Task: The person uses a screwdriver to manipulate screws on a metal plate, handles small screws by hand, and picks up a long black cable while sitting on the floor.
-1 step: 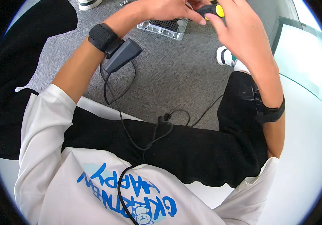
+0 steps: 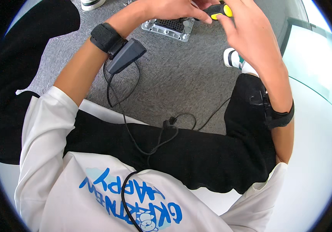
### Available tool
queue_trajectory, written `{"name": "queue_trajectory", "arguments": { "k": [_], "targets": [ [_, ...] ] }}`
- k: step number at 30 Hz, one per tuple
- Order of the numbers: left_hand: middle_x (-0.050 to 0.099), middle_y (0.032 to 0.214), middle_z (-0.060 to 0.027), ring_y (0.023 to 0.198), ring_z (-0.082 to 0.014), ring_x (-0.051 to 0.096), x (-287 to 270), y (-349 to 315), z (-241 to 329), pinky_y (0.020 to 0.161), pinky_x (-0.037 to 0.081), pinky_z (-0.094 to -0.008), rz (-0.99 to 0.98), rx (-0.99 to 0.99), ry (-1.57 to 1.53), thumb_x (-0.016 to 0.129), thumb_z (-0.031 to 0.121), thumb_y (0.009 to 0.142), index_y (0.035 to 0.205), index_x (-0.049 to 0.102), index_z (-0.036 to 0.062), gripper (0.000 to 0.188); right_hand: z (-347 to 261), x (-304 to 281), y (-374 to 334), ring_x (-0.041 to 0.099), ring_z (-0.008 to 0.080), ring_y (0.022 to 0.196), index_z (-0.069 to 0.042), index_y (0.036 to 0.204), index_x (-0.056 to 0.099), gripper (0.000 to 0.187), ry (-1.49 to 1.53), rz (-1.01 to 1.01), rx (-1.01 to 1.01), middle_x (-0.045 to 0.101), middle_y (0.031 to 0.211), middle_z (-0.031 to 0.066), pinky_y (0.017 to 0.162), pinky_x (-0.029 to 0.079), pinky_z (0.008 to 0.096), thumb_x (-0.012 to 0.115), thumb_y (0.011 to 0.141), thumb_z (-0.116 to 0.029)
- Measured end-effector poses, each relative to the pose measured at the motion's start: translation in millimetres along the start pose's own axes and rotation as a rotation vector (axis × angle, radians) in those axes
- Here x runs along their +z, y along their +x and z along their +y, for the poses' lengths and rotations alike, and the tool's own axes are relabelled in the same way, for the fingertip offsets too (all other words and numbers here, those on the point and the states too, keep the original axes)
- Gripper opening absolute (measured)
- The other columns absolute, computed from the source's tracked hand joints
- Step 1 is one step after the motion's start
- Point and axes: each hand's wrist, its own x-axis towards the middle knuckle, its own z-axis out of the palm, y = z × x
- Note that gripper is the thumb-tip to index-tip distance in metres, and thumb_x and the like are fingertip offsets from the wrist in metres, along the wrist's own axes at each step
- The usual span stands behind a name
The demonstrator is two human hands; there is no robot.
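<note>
At the top edge my right hand is closed round a black and yellow screwdriver handle, its yellow end toward my palm. The screwdriver's shaft and tip are not visible. My left hand meets it from the other side, thumb stretched toward the front of the handle and fingers curled behind. What those fingers pinch is hidden, and the frame's edge cuts off part of both hands. Just below my left hand, a silver metal housing with a dark perforated middle lies on the grey floor, partly covered by the hand.
A grey device is strapped to my left wrist; a black band circles my right forearm. Black cables loop across my lap and the floor. My shoe stands right of the housing. A white surface with a glass edge is at right.
The screwdriver handle has turned slightly in my right hand, so more of its lower yellow patch shows. My right hand has shifted a little; the housing has stayed put.
</note>
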Motion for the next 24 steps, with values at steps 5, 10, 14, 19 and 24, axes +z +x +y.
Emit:
{"name": "queue_trajectory", "arguments": {
  "k": [5, 10, 14, 19, 24],
  "targets": [
    [0.066, 0.104, -0.0054, 0.102, -0.0144, 0.060, 1, -1, 3, 0.089, 0.053, -0.0334, -0.024, 0.012, -0.256, 0.080, 0.011, 0.089, 0.132, 0.061, 0.0010, 0.048, 5, -4, 6, 0.066, 0.0392, 0.086, -0.002, 0.106, 0.062, 0.020, 0.049, -0.047, -0.012, 0.060, 0.087, 0.0182, 0.072, 0.054, 0.0445, 0.070, 0.090, -0.010],
    [0.068, 0.112, -0.0097, 0.105, -0.0160, 0.063, 7, -1, -13, 0.091, 0.054, -0.0339, 0.050, 0.215, 0.095, 0.078, 0.008, 0.090, 0.134, 0.061, 0.0027, 0.048, 8, 10, 4, 0.066, 0.0392, 0.088, -0.002, 0.106, 0.062, 0.020, -0.056, -0.139, 0.089, 0.061, 0.090, 0.0182, 0.074, 0.055, 0.0442, 0.070, 0.090, -0.011],
    [0.070, 0.111, -0.0083, 0.102, -0.0145, 0.064, -7, -4, 1, 0.090, 0.054, -0.0321, 0.010, 0.028, -0.088, 0.077, 0.007, 0.091, 0.131, 0.061, 0.0010, 0.044, -5, 0, 2, 0.066, 0.0386, 0.090, 0.000, 0.111, 0.063, 0.026, 0.090, -0.014, -0.015, 0.061, 0.095, 0.0180, 0.077, 0.055, 0.0439, 0.072, 0.088, -0.008],
    [0.070, 0.108, -0.0065, 0.101, -0.0131, 0.063, -17, -2, 2, 0.092, 0.052, -0.0311, -0.063, -0.058, 0.036, 0.076, 0.008, 0.093, 0.129, 0.061, -0.0016, 0.040, 17, 1, 0, 0.066, 0.0382, 0.090, 0.001, 0.106, 0.065, 0.023, 0.146, -0.088, -0.037, 0.061, 0.097, 0.0182, 0.076, 0.054, 0.0430, 0.074, 0.087, -0.009],
    [0.068, 0.110, -0.0068, 0.103, -0.0160, 0.061, -2, -2, -1, 0.095, 0.051, -0.0329, -0.091, -0.036, -0.192, 0.077, 0.009, 0.092, 0.129, 0.060, 0.0000, 0.042, 13, 4, 9, 0.066, 0.0380, 0.083, 0.001, 0.091, 0.065, 0.025, -0.036, -0.142, 0.069, 0.063, 0.088, 0.0188, 0.072, 0.054, 0.0418, 0.077, 0.087, -0.019]
  ]
}}
